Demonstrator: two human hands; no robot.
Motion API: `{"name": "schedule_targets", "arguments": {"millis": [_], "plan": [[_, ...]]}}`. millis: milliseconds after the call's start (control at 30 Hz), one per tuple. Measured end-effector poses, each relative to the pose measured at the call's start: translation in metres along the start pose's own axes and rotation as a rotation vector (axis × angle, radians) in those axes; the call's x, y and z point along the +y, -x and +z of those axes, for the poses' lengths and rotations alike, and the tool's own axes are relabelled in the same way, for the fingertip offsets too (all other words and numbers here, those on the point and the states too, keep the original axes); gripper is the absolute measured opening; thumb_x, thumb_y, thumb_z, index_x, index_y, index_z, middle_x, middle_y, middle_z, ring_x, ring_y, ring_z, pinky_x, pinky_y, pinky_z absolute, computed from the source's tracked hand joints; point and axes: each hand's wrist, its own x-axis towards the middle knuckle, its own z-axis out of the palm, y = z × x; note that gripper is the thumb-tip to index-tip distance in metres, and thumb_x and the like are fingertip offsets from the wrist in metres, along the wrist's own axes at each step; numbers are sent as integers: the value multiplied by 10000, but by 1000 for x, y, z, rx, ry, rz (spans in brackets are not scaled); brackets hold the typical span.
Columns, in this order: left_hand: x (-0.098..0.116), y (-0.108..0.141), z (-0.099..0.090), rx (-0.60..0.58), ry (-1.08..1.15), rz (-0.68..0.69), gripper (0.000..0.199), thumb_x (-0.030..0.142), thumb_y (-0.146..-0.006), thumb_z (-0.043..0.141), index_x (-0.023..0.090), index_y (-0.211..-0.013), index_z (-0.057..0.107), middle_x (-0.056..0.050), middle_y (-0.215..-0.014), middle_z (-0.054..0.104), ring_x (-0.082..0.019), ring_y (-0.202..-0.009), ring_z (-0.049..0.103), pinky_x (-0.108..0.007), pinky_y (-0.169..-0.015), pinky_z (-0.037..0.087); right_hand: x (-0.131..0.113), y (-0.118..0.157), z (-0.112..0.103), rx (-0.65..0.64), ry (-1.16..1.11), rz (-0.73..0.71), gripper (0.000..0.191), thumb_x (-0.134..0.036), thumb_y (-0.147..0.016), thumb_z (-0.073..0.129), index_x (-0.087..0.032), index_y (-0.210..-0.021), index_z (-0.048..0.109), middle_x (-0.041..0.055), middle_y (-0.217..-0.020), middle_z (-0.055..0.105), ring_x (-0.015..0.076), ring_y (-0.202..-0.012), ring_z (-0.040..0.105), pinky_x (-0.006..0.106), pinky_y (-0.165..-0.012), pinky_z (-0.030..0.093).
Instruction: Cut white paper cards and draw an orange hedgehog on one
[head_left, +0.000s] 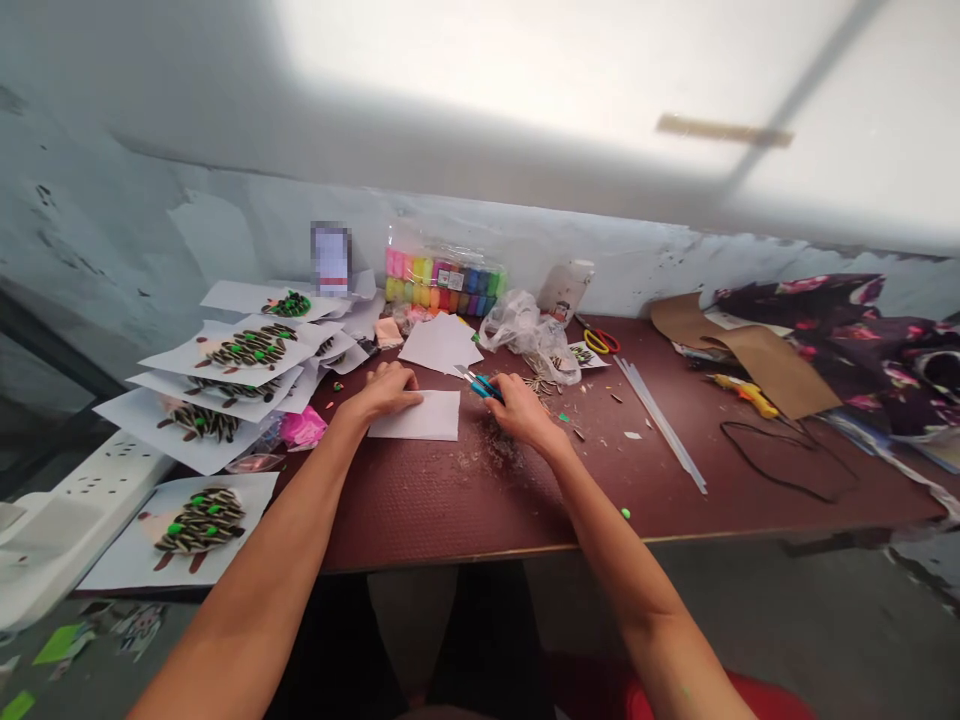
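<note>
A person works bare-handed at a dark red table (420,520), where a picture of a spiny animal (199,525) lies close to the front edge, left of a small white sheet (427,425) and nearer than it. The sheet lies flat before the person, its long axis running left to right. The left hand (391,388) rests at the sheet's far left corner, fingers bent and thumb on the paper; whether they pinch it or merely press cannot be told. The right hand (521,408), just off the sheet's right end, has its fingers curled round a blue-handled tool (489,389); the tips point left and away, past the sheet's far right corner and apart from it. Of the two hands, the right is nearer that end. Crumbs (487,460) litter the table right of the sheet, with translucent sticks (661,424) slanting farther right. Similar pictures (244,350) are stacked to the sheet's left. Beyond its far edge lie blank papers (441,343), with a crumpled plastic bag (529,335) to their right and, farthest, a pack of coloured clay (446,285) against the wall (645,260).
</note>
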Motion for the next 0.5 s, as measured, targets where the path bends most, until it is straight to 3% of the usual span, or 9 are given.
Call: {"name": "schedule_targets", "arguments": {"millis": [167, 267, 500], "plan": [[-6, -3, -6, -24, 94, 57, 167, 329, -814, 599, 214, -896, 687, -63, -1046, 732, -292, -1060, 628, -414, -937, 432, 5, -13, 7, 20, -95, -73, 173, -182, -911, 618, -161, -1081, 641, 65, -1030, 626, 175, -933, 568, 286, -862, 415], [-8, -11, -5, 37, 114, 50, 165, 299, -828, 584, 215, -930, 683, -53, -1026, 745, -266, -1005, 654, -402, -938, 432, 12, -8, 7, -10, -131, -102, 218, -151, -895, 647, -164, -1112, 655, 66, -1038, 656, 180, -945, 585, 293, -877, 420], [-11, -25, 8, 264, 35, 17, 288, 275, -800, 617, 222, -1070, 705, -104, -1229, 685, -330, -1223, 569, -461, -1027, 426, 17, 3, 1, -115, -16, -133, 241, -137, -908, 654, -172, -1141, 704, 92, -1040, 679, 201, -991, 602, 280, -866, 413]]}}
